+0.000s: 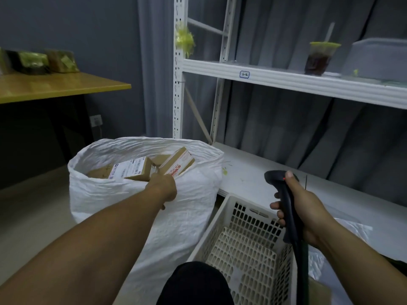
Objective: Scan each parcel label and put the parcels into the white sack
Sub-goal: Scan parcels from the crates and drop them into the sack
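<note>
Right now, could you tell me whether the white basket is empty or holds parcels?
Empty, as far as visible: the basket shows only its bare perforated floor; a knee hides its near corner.

Plastic, cardboard and painted metal around you.
Your white sack (187,216) looks woven, matt and creased; the parcels (130,171) are brown cardboard with paper labels; your scanner (286,194) is matt black plastic, the basket (220,219) perforated cream plastic, the shelving (286,79) white-painted metal.

We count one white sack (136,201), three parcels (127,170) showing at its mouth (a fourth is unclear), one scanner (286,198), one basket (217,221), one cup (319,60).
</note>
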